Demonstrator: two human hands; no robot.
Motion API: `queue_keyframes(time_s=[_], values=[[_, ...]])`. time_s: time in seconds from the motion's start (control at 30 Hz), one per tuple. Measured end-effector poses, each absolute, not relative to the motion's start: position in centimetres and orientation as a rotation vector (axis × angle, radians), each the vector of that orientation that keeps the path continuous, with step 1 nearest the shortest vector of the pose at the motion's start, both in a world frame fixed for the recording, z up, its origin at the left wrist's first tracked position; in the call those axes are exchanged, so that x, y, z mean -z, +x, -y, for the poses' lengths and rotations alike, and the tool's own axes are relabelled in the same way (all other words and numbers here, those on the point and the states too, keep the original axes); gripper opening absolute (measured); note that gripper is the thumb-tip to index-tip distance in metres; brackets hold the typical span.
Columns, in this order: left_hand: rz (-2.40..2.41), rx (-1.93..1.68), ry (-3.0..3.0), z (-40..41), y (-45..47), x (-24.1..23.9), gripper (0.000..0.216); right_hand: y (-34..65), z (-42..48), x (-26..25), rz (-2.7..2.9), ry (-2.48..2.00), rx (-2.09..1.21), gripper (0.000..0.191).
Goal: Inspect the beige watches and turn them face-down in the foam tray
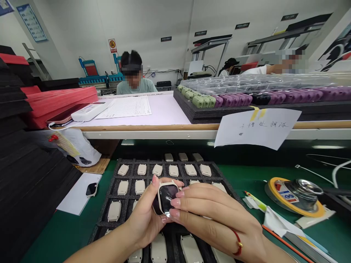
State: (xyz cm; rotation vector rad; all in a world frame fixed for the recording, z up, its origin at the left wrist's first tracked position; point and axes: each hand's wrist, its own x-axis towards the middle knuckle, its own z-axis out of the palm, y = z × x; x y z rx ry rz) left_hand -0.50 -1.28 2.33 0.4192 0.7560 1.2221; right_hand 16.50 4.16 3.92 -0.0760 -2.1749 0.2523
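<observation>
Over the foam tray, my left hand (146, 210) grips a smartwatch body (166, 199) with an off-white frame and a dark, glossy face. A second dark surface shows along its left side; I cannot tell whether it is a separate part. My right hand (211, 212) wears a red string bracelet, and its fingertips press on the watch's right side and face, with the thumb hidden. Beneath both hands, the black foam tray (131, 199) holds many off-white watch cases (114, 211) in separate compartments. The hands hide some of its middle slots.
At left, a smartwatch (91, 189) lies on white paper (74, 201) beside stacked black foam (33, 182). At right are a yellow-rimmed round device (294, 197), pens and a cable. A shelf (164, 128) crosses ahead, carrying green and purple cases (236, 99). A person sits beyond.
</observation>
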Motion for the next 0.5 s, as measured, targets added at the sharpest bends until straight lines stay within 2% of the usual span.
queue_keyframes(time_s=[0.2,0.23,0.33,0.37,0.5], values=[[-0.781,-1.229,0.462,1.2,-0.3,-2.5,0.055,16.0,-4.0,-4.1,2.188,-0.138,-0.049,0.032],[-0.799,-1.239,0.476,1.2,-0.3,-2.5,0.055,15.8,-4.0,-4.0,2.176,-0.160,-0.037,0.036],[-0.869,-1.270,0.528,1.3,-0.1,-2.4,0.053,15.4,-3.9,-3.7,2.189,-0.287,-0.134,0.063],[-0.892,-1.270,0.540,1.4,-0.1,-2.3,0.052,15.3,-3.9,-3.6,2.196,-0.332,-0.186,0.066],[-0.888,-1.240,0.572,1.3,0.0,-2.3,0.052,15.3,-3.9,-3.7,2.176,-0.368,-0.390,0.054]])
